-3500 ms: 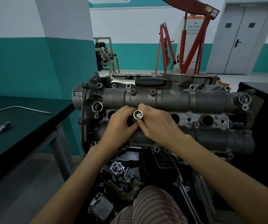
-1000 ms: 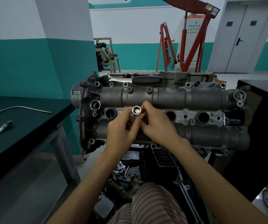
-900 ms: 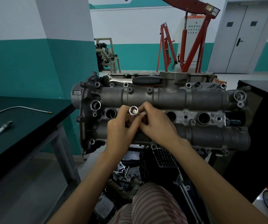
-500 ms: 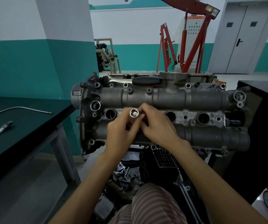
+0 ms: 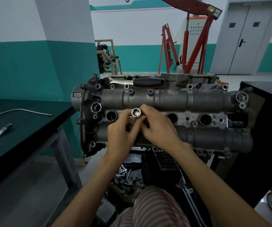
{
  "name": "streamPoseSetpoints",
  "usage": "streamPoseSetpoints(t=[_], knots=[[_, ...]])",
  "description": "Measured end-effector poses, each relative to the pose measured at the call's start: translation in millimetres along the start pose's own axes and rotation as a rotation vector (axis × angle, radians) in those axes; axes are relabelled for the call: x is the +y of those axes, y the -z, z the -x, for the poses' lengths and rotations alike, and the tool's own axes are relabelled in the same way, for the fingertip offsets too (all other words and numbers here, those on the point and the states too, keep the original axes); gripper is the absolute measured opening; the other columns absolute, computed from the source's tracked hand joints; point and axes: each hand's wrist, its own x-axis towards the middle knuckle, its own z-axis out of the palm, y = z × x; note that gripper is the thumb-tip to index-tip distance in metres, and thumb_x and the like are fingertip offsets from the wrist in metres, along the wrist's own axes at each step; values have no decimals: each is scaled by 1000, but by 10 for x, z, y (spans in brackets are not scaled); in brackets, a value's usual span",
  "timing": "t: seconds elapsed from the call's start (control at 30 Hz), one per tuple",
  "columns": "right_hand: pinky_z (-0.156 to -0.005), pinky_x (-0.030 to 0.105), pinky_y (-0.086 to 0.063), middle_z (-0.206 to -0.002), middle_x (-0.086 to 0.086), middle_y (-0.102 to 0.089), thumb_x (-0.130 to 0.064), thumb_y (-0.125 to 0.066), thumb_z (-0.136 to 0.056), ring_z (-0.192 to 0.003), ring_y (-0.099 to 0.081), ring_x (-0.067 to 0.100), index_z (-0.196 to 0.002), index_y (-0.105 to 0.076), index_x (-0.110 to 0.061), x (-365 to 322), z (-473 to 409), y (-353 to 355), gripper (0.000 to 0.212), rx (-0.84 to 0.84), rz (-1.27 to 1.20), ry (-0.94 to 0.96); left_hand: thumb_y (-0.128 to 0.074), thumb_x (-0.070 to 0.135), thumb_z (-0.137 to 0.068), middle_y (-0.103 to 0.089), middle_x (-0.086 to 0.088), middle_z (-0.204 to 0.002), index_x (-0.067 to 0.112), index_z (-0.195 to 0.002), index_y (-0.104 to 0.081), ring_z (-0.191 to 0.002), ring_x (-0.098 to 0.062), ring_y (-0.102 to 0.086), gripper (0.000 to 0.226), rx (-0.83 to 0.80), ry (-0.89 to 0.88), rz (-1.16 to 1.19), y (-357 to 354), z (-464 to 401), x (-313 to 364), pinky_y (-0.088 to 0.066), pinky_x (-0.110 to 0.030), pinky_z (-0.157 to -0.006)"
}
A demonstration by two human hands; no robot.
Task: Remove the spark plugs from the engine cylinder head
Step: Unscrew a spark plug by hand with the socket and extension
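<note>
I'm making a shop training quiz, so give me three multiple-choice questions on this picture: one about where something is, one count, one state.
1. Where does the loose spark plug lie?
A. on the dark table at left
B. on the floor
C. on the engine

2. How many open plug wells show uncovered on the cylinder head?
A. one
B. three
C. six

3. What are the hands doing?
A. resting apart
B. together gripping the socket
C. holding the ratchet

Answers: 1 A, it lies on the table. 2 B, three dark holes are visible. 3 B, the left hand and right hand pinch the socket.
</note>
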Motion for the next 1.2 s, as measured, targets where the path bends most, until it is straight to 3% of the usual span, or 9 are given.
streamPoseSetpoints(t=[0.1, 0.23, 0.33, 0.43, 0.53, 0.63, 0.87, 1.07, 1.2], knots=[[-59, 28, -35, -93, -6, -59, -23, -56, -81, -83, -56, 16, -97, -49, -22, -6, -6, -7, 17, 4, -9, -57, -68, 28, -81, -59, -3, -59, 20, -80, -51, -52, -18, -56, 19, 50, 28, 1, -31, -24, 14, -43, -30, -48], [-59, 32, -41, -81, -2, -62, -23, -59, -84, -76, -59, 19, -90, -42, -21, 11, -13, 8, 18, 32, -85, -115, -66, 35, -81, -62, -2, -66, 25, -87, -52, -54, -18, -59, 19, 20, 31, 22, -16, -20, 21, -46, -36, -51], [-54, 31, -36, -72, -6, -55, -22, -55, -86, -70, -55, 20, -85, -33, -22, 10, -9, 3, 22, 18, -53, -64, -55, 33, -87, -65, 1, -70, 28, -106, -55, -59, -17, -61, 20, -56, -19, 35, 21, 15, -1, -49, -36, -54], [-54, 27, -29, -66, -14, -41, -21, -54, -85, -66, -44, 12, -84, -34, -24, 8, -14, 1, 20, 29, -52, -52, -52, 31, -89, -62, 5, -64, 25, -101, -56, -56, -11, -59, 14, -51, -44, 11, 15, 19, -9, -47, -30, -52], [-57, 26, -30, -82, -14, -48, -22, -52, -85, -76, -49, 11, -92, -46, -24, 11, -17, 3, 9, 13, -33, -35, -57, 36, -86, -57, 2, -57, 33, -84, -46, -49, -13, -54, 12, 28, -20, 17, -16, -14, 5, -42, -26, -45], [-59, 25, -33, -94, -12, -56, -28, -57, -83, -81, -52, 6, -102, -50, -24, 14, -16, -6, 20, 34, -63, -79, -61, 37, -84, -59, 4, -70, 36, -81, -45, -55, -13, -56, 16, 38, -18, 22, -23, -16, 21, -43, -22, -47], [-61, 26, -33, -90, -15, -47, -19, -55, -85, -76, -48, 7, -94, -47, -20, 31, -17, 11, 12, -1, -80, -50, -49, 31, -90, -64, 9, -76, 34, -115, -52, -64, -10, -60, 25, -76, -83, -14, 16, 21, -12, -49, -26, -57], [-64, 27, -38, -102, -10, -57, -23, -55, -85, -82, -51, 6, -112, -49, -24, 10, -20, 23, 28, -32, -68, -93, -57, 40, -85, -59, -2, -65, 28, -86, -48, -53, -20, -55, 15, 37, 18, 12, -42, -5, 22, -42, -31, -47], [-56, 29, -29, -81, -4, -64, -20, -52, -85, -78, -58, 20, -90, -39, -26, 29, -18, 6, 16, -35, -49, -120, -57, 40, -84, -62, 1, -74, 36, -98, -50, -59, -16, -58, 17, -11, -10, 6, -10, 14, 18, -45, -26, -52]])
